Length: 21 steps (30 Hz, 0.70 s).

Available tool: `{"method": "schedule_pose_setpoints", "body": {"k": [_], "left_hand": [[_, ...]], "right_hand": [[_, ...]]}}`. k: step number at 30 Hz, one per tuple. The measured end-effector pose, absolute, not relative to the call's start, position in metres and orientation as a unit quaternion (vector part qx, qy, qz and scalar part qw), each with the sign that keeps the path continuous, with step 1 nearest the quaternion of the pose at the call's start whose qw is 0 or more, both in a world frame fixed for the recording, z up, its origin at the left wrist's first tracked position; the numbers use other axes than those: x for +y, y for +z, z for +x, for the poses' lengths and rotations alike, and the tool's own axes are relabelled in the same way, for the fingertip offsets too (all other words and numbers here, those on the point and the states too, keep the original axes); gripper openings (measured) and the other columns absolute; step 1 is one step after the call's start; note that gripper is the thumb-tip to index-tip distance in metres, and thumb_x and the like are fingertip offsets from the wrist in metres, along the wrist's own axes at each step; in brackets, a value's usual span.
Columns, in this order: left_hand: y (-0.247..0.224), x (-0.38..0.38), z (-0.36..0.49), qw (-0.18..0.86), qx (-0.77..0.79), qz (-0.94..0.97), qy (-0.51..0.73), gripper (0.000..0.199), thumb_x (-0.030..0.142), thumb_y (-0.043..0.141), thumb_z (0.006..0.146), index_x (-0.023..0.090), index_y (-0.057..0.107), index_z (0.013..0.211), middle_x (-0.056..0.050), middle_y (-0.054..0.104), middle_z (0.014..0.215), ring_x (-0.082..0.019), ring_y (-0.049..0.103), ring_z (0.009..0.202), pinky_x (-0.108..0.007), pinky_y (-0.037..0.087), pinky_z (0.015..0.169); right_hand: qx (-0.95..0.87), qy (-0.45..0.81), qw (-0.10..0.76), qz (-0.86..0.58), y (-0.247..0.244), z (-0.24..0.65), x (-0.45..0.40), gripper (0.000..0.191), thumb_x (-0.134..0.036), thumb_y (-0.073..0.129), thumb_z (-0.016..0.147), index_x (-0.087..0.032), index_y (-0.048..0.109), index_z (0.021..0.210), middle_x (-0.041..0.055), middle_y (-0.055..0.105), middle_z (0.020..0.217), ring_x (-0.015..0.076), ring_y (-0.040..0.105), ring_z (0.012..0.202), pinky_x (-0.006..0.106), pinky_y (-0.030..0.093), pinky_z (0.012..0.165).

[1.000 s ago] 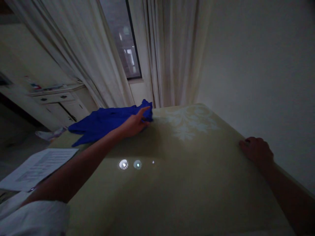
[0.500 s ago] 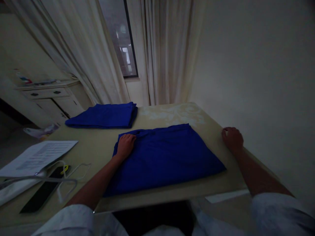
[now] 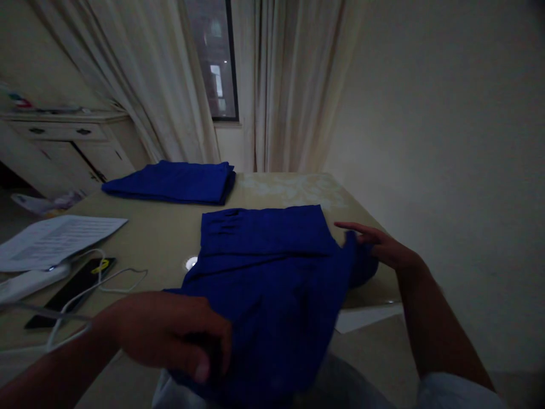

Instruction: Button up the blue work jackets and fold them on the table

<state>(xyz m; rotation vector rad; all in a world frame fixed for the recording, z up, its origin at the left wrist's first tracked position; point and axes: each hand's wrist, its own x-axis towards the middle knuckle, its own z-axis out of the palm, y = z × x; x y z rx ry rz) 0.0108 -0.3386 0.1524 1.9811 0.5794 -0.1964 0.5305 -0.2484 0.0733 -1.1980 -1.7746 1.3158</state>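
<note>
A blue garment lies on the table in front of me, its far part flat and creased across. Its near part is lifted and bunched, hanging past the table's front edge over my lap. My left hand is at its near left, fingers curled over the cloth and thumb below; the grip is partly hidden in shadow. At its right side my right hand holds up a fold of the cloth, with the index finger stretched out. A second blue garment lies folded at the far left of the table.
On the left of the table lie a printed sheet, a long black item with a yellow mark, a white device and a white cable. A wall runs along the right; curtains hang behind.
Both hands have moved: the left from the garment's far left corner towards me, the right from the table edge onto the cloth. The garment's near part has been lifted and its layers shifted.
</note>
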Motion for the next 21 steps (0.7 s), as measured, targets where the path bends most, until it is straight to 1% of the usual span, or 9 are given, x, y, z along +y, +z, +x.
{"method": "schedule_pose_setpoints", "body": {"k": [2,3,5,8,10,12,16,18,21], "left_hand": [[0.135,-0.325,-0.003,0.508,0.283,0.811,-0.067,0.035,0.058,0.051,0.1,0.04,0.075,0.118,0.0,0.077,0.099,-0.021,0.073,0.093,-0.028,0.056,0.083],[0.12,-0.312,-0.008,0.478,0.339,0.81,-0.017,0.039,0.056,0.044,0.103,0.037,0.074,0.12,-0.001,0.077,0.1,-0.022,0.072,0.094,-0.03,0.055,0.088],[0.084,-0.278,-0.015,0.352,0.485,0.792,0.119,0.04,0.051,0.047,0.101,0.027,0.069,0.125,-0.005,0.075,0.11,-0.025,0.071,0.103,-0.035,0.054,0.095],[0.034,-0.226,-0.018,0.124,0.685,0.684,0.218,0.059,0.044,0.054,0.095,0.011,0.052,0.143,-0.023,0.063,0.138,-0.035,0.062,0.127,-0.046,0.05,0.105],[0.011,-0.201,-0.018,0.07,0.754,0.621,0.202,0.071,0.051,0.056,0.093,0.005,0.047,0.146,-0.03,0.057,0.143,-0.04,0.06,0.13,-0.05,0.051,0.103],[-0.001,-0.186,-0.017,0.084,0.777,0.603,0.162,0.072,0.057,0.062,0.089,0.006,0.055,0.139,-0.03,0.061,0.137,-0.042,0.064,0.124,-0.048,0.054,0.097],[0.01,-0.167,-0.022,0.142,0.726,0.656,0.151,0.038,0.041,0.066,0.085,0.019,0.072,0.115,-0.014,0.076,0.111,-0.034,0.072,0.108,-0.039,0.056,0.089],[0.033,-0.152,-0.026,0.118,0.698,0.678,0.199,0.031,0.033,0.063,0.086,0.023,0.073,0.113,-0.01,0.077,0.108,-0.032,0.071,0.107,-0.038,0.055,0.092],[0.074,-0.122,-0.03,0.021,0.699,0.656,0.284,0.039,0.033,0.057,0.091,0.021,0.067,0.127,-0.015,0.07,0.121,-0.035,0.066,0.117,-0.045,0.052,0.101]], "right_hand": [[-0.629,0.515,0.318,-0.487,0.086,0.543,-0.259,0.094,-0.067,0.063,0.083,-0.014,0.044,0.159,0.0136,0.076,0.086,0.0281,0.072,0.076,0.039,0.059,0.071],[-0.61,0.511,0.319,-0.515,0.085,0.542,-0.259,0.093,-0.071,0.057,0.086,-0.015,0.045,0.158,0.0161,0.077,0.092,0.0297,0.073,0.081,0.04,0.06,0.073],[-0.587,0.465,0.322,-0.579,0.071,0.528,-0.25,0.085,-0.074,0.053,0.089,-0.018,0.052,0.153,0.0204,0.075,0.113,0.0332,0.074,0.099,0.045,0.061,0.082],[-0.596,0.314,0.317,-0.667,0.03,0.488,-0.222,0.082,-0.072,0.07,0.082,-0.019,0.059,0.144,0.0221,0.07,0.129,0.0373,0.07,0.114,0.051,0.059,0.096],[-0.627,0.229,0.315,-0.674,0.003,0.461,-0.203,0.085,-0.065,0.081,0.075,-0.019,0.059,0.143,0.0211,0.069,0.131,0.0388,0.068,0.117,0.055,0.055,0.103],[-0.645,0.182,0.31,-0.674,-0.013,0.441,-0.188,0.086,-0.051,0.088,0.07,-0.019,0.057,0.143,0.0191,0.068,0.132,0.0388,0.067,0.119,0.057,0.052,0.106],[-0.684,0.159,0.317,-0.638,0.001,0.421,-0.161,0.075,-0.024,0.075,0.073,-0.016,0.056,0.145,0.015,0.071,0.126,0.033,0.069,0.115,0.051,0.053,0.106],[-0.715,0.12,0.345,-0.595,0.028,0.417,-0.142,0.069,-0.022,0.069,0.075,-0.018,0.059,0.143,0.0126,0.072,0.123,0.0313,0.069,0.113,0.048,0.053,0.106],[-0.711,0.041,0.394,-0.581,0.07,0.409,-0.104,0.064,-0.024,0.065,0.08,-0.02,0.059,0.143,0.0129,0.069,0.127,0.0331,0.065,0.116,0.051,0.05,0.108]]}}
